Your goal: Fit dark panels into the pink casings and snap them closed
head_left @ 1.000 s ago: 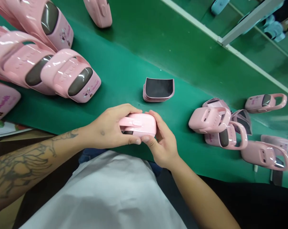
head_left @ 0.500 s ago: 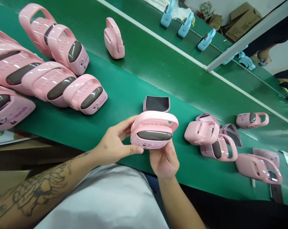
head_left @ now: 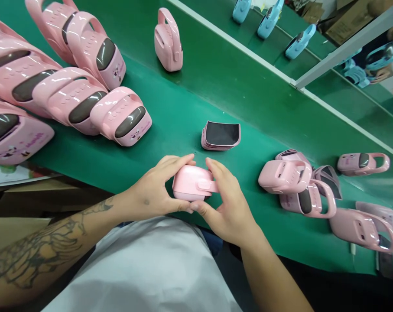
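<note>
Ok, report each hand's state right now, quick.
Left hand: curled around one end of a pink device, holding it.
Right hand: curled around its handle end, holding the same device.

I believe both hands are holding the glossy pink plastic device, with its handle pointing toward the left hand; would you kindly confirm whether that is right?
Not quite: in the head view, the handle of the glossy pink plastic device points toward the right hand, not the left hand. Both hands are indeed holding the device.
</note>
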A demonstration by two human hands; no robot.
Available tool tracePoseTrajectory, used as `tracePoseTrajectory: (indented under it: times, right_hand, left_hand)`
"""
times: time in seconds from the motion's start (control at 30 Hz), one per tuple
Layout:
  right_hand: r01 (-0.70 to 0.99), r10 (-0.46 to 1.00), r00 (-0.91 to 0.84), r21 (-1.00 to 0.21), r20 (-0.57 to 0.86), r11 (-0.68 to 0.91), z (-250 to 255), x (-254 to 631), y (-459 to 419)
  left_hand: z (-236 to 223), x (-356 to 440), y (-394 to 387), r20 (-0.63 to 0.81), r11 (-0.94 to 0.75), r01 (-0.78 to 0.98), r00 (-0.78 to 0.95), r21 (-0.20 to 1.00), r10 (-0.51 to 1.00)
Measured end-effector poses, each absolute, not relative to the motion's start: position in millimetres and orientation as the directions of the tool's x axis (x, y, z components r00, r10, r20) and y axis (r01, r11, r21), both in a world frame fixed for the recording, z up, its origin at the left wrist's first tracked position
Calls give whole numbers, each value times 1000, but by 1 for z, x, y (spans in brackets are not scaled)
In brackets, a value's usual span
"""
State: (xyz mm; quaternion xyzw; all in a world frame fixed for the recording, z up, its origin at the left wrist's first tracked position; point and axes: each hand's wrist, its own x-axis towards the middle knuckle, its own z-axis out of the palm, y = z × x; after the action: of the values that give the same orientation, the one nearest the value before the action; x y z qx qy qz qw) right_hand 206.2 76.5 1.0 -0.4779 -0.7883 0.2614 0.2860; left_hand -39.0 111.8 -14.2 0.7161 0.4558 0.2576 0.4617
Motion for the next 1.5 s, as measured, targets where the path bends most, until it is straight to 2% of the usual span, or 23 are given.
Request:
tracePoseTrajectory:
  times: [0.13, 0.3, 0.43, 0.83, 0.93, 1.1, 1.2, 1.37, 1.5]
  right_hand:
    - [649, 903, -403, -648, 150, 398, 5, 205, 80]
    - [677, 904, -403, -617, 146, 401, 12, 201, 83]
    - [651, 919, -368, -666, 144, 365, 14, 198, 83]
    - [635, 943, -331, -737, 9, 230, 24, 197, 86]
    - [609, 950, -310, -777, -46, 161, 27, 199, 92]
    - [506, 961, -192, -859, -198, -76, 27, 207, 106]
    - [450, 954, -166, -880, -248, -151, 26, 211, 109]
    - [550, 960, -170, -830, -224, -96, 32, 212, 108]
    - [606, 941, -264, -795, -211, -8, 38, 211, 108]
  left_hand:
    - [-19, -48, 117, -129, -95, 367, 541, 925, 831]
    - [-22, -48, 123, -188, 45, 272, 527, 961, 829]
    - [-26, -43, 123, -172, 106, 162, 480, 981, 860]
    - [-24, -37, 125, -158, 155, 47, 480, 987, 863]
    - [-22, -34, 129, -180, 166, 72, 482, 983, 857]
    - [-23, -23, 138, -183, 152, 104, 459, 983, 869]
    - [-25, -18, 143, -201, 173, 102, 457, 980, 866]
    - [-25, -16, 147, -185, 154, 104, 496, 983, 848]
    - [-25, -16, 147, -104, 157, -52, 542, 986, 834]
